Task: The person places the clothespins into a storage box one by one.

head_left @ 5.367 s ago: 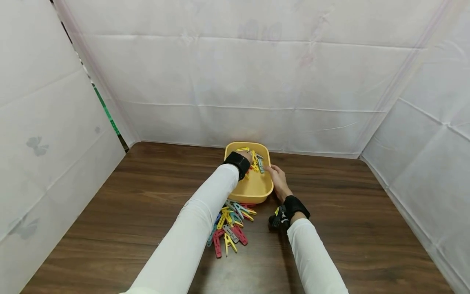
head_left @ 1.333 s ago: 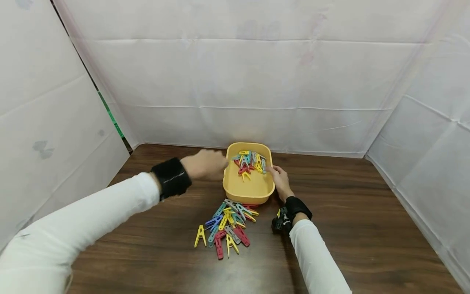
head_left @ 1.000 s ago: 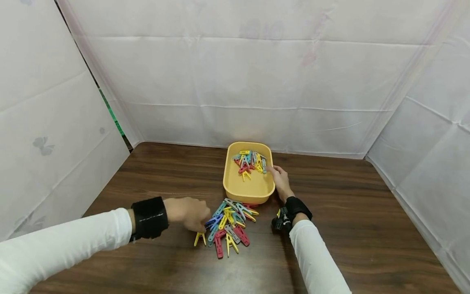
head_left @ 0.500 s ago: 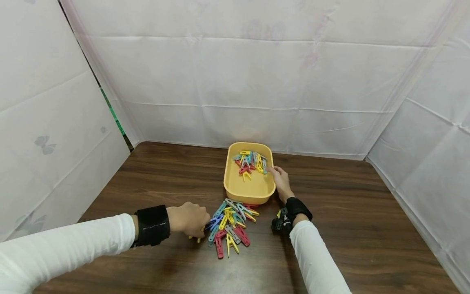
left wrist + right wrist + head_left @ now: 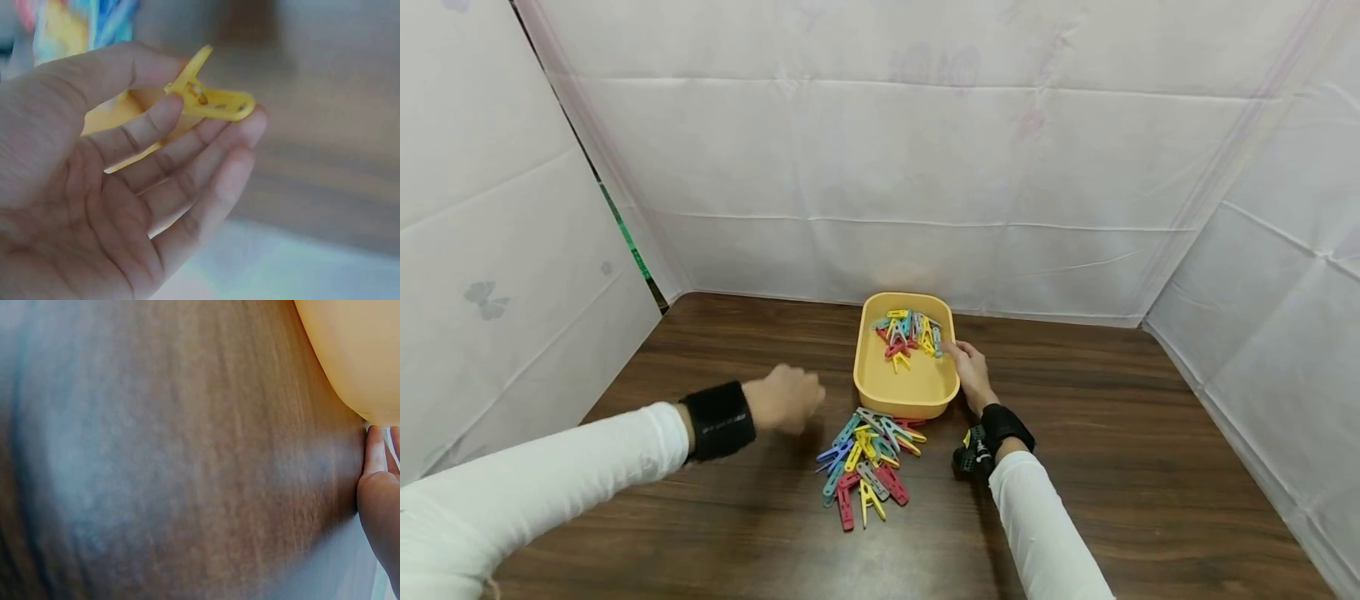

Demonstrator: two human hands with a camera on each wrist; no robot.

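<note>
Left hand: the left hand (image 5: 784,398) hung above the dark wooden table (image 5: 715,367), to the left of the yellow plastic tub (image 5: 906,398), its fingers curled round a yellow plastic clothes peg (image 5: 209,103).
Grip of the left hand: in the left wrist view the peg lay across the bent fingers (image 5: 187,156) with the thumb over it, pinched near its spring; one leg of the peg stuck up past the fingertips.
Right hand: the right hand (image 5: 972,372) rested against the right wall of the tub, fingers laid on its rim near the far corner; they bent lightly over the edge and closed on nothing.
Right wrist view: only a fingertip (image 5: 378,487) showed beside the rounded tub wall (image 5: 356,356), the table blurred beneath.
Pegs in the tub: a small cluster of yellow, red, blue and grey pegs (image 5: 908,332) lay at the far end, just left of the right hand's fingertips.
Loose pile: a heap of coloured plastic pegs (image 5: 867,462) lay on the table just in front of the tub, to the right of and nearer than the left hand, between the two forearms.
Surroundings: white sheeting (image 5: 880,167) walled the table on three sides.
</note>
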